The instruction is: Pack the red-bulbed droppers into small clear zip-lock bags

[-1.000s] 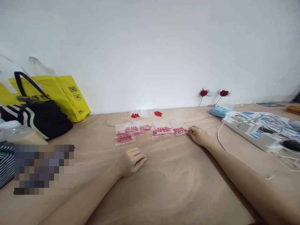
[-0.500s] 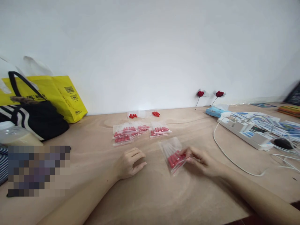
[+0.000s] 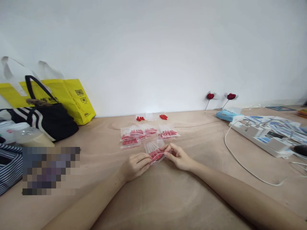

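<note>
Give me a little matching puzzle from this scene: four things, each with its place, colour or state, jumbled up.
1. Nearest packet
2. Yellow bag
3. Power strip
4. Flowers

A. Behind the black bag
B. Dark red, a pair
C. Between the left hand and right hand
D. White, with plugs in it

Right pairs: 1-C, 2-A, 3-D, 4-B.

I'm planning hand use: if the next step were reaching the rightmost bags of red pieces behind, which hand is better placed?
Probably the right hand: its fingertips, at the held bag's right side, are nearer those bags. The left hand is farther away.
</note>
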Demonstrator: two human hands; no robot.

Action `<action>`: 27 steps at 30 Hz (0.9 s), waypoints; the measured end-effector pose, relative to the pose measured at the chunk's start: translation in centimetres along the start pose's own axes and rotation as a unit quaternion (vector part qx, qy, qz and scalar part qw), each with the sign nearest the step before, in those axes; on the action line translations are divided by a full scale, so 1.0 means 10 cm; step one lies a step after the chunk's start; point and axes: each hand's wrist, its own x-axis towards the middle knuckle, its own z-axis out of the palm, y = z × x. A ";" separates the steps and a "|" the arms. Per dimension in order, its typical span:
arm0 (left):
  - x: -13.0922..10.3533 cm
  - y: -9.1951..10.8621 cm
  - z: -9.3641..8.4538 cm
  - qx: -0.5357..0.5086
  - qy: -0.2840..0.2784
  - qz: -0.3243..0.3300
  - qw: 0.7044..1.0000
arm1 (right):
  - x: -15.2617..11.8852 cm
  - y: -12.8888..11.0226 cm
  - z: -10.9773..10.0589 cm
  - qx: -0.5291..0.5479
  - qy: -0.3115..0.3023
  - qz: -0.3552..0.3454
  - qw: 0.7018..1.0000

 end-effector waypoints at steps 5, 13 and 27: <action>-0.01 -0.03 0.01 0.002 0.014 -0.017 1.000 | -0.07 0.05 -0.06 -0.032 -0.006 -0.043 0.999; 0.01 -0.07 -0.02 0.009 0.028 -0.017 0.999 | -0.07 0.08 -0.19 -0.366 0.052 -0.250 0.895; 0.01 -0.11 -0.05 0.008 0.010 -0.005 1.000 | -0.09 0.01 -0.21 -0.508 0.065 -0.329 0.793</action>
